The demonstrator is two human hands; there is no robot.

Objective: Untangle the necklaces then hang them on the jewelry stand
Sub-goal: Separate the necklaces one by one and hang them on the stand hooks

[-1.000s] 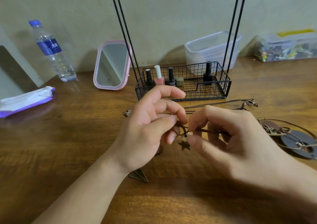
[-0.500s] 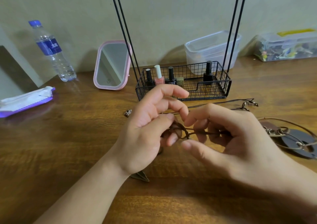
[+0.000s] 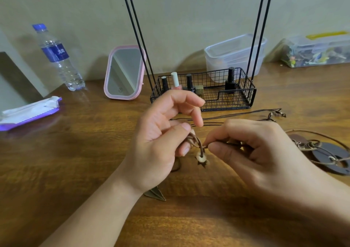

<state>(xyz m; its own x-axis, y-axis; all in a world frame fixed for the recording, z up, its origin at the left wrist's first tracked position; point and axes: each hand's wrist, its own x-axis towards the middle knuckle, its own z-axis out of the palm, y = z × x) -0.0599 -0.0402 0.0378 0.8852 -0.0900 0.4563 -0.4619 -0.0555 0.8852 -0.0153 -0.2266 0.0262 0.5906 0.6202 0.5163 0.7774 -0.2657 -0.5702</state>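
Note:
My left hand pinches a loop of brown cord between thumb and lower fingers, with index and middle fingers raised. My right hand pinches the same cord necklace just to the right of the knot. A pale ring bead and a dark star pendant dangle below the pinch. The cord's loose ends trail right across the table toward a clasp. The black wire jewelry stand rises behind my hands, its basket base holding nail polish bottles. Another corded necklace with dark discs lies at the right.
A water bottle, a pink mirror and a wipes packet stand at the left. Clear plastic tubs and a filled box sit along the back wall. A metal triangular pendant pokes out under my left wrist.
My left index and middle fingers have lifted away from the cord. The ring bead and star pendant have dropped into sight below the pinch. Both hands stay at the same spot.

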